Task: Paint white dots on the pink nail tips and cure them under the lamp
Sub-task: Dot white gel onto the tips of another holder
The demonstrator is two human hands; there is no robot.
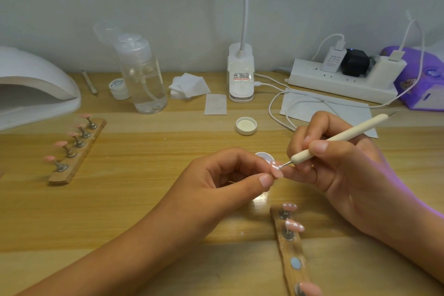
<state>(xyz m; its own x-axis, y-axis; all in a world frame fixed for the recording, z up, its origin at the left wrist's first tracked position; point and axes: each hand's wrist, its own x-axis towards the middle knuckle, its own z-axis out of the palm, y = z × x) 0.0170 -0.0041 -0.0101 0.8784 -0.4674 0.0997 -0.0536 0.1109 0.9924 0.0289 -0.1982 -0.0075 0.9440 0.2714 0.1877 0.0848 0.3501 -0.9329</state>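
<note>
L hand (228,176), R hand (341,161): fingers curled, pinching.

The table (144,175) is honey-yellow wood with straight grain stripes. On the table's left, the curing lamp (36,86) is white and the row of nail tips (60,143) plain pink. At the table's middle, the held nail tip (277,170) is pink with white dots, and the dotting tool (336,138) cream. On the table's far right, the box (418,79) is purple.

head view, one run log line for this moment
left hand: pinches pink nail tip | right hand: holds dotting tool on it | step: dotting
</note>
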